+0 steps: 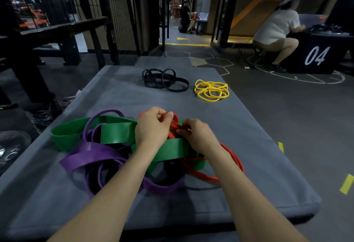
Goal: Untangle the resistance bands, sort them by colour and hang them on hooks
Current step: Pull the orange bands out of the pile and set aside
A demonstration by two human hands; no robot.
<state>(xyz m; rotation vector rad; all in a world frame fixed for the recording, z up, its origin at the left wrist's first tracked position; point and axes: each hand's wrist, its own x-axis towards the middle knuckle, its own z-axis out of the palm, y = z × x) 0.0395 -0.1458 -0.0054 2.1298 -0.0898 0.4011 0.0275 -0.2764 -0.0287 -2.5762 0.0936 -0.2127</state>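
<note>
Bare mat (249,126) right; tangled bands (115,132) block left.

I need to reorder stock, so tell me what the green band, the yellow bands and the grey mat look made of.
Green band: apparently latex or rubber, smooth with a slight sheen; the wide flat strip folds limply.
Yellow bands: likely the same rubber, thin loops coiling loosely.
Grey mat: seemingly padded foam under a matte fabric or vinyl cover, judging by its thick rounded edge.

Tangled bands (107,146) near on mat (258,146); two sorted piles (164,79) behind (apart).
</note>
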